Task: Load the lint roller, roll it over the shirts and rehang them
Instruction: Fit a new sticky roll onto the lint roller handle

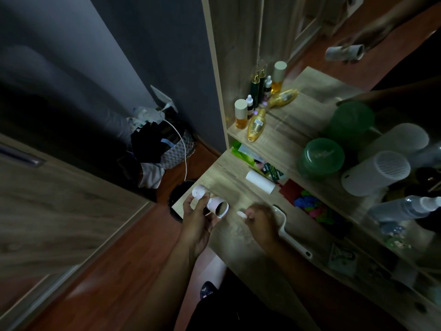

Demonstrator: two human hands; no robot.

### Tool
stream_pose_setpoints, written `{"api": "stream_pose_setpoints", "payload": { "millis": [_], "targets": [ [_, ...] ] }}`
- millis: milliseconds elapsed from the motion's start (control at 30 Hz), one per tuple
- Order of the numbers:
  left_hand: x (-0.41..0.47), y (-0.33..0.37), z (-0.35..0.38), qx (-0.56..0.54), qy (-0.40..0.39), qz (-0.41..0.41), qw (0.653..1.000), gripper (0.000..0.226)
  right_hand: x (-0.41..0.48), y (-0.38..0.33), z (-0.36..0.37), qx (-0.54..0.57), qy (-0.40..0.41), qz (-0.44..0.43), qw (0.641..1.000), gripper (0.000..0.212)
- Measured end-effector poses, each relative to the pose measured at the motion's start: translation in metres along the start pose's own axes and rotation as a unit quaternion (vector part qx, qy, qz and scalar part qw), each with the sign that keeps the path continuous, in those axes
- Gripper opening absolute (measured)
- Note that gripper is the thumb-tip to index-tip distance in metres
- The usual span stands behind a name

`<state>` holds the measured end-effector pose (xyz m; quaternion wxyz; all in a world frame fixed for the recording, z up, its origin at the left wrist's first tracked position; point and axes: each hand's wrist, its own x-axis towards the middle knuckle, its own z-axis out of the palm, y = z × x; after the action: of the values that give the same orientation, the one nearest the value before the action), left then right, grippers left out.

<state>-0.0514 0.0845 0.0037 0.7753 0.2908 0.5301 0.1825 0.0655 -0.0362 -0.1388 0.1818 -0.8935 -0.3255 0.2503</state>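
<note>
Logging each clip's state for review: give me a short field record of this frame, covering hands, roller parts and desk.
left hand: grips a hollow roll, its open end turned toward the right hand
right hand: pinches a small white piece, too blurred to identify
roller handle: lies on the desk beside the right hand, upper end hidden by it
spare roll: lies on the desk, untouched
shirts: none in view
loading: not yet done
</note>
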Motion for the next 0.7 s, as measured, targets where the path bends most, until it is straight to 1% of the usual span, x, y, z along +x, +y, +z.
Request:
{"api": "stream_pose_setpoints", "payload": {
  "millis": [67,133,200,267,333,400,467,500,600,700],
  "targets": [
    [-0.002,0.002,0.002,0.013,-0.003,0.009,1.000,0.053,-0.010,-0.009,-0.017,0.143,-0.003,0.017,0.990,0.013],
    [-0.005,0.005,0.003,0.021,-0.011,0.017,1.000,0.049,-0.026,-0.021,-0.040,0.289,0.026,0.052,0.956,0.016],
    [-0.007,0.007,0.006,0.024,-0.016,0.024,0.999,0.047,-0.041,-0.028,-0.063,0.372,0.043,0.046,0.926,0.016],
    [-0.010,0.008,0.008,0.035,-0.022,0.031,0.999,0.046,-0.053,-0.033,-0.082,0.426,0.028,0.032,0.904,0.016],
    [-0.013,0.010,0.012,0.040,-0.033,0.038,0.998,0.046,-0.061,-0.035,-0.097,0.468,0.003,0.024,0.883,0.018],
    [-0.015,0.012,0.017,0.036,-0.044,0.044,0.997,0.045,-0.067,-0.041,-0.114,0.490,-0.010,-0.003,0.872,0.024],
    [-0.018,0.015,0.021,0.041,-0.051,0.051,0.997,0.045,-0.071,-0.047,-0.127,0.499,-0.016,-0.025,0.866,0.029],
    [-0.019,0.015,0.024,0.048,-0.052,0.055,0.996,0.045,-0.072,-0.050,-0.131,0.494,-0.015,-0.034,0.869,0.030],
    [-0.023,0.017,0.031,0.068,-0.060,0.065,0.994,0.046,-0.073,-0.060,-0.141,0.479,0.012,-0.040,0.877,0.025],
    [-0.029,0.022,0.037,0.076,-0.079,0.076,0.991,0.045,-0.074,-0.067,-0.146,0.487,0.046,-0.048,0.871,0.020]
  ]
}}
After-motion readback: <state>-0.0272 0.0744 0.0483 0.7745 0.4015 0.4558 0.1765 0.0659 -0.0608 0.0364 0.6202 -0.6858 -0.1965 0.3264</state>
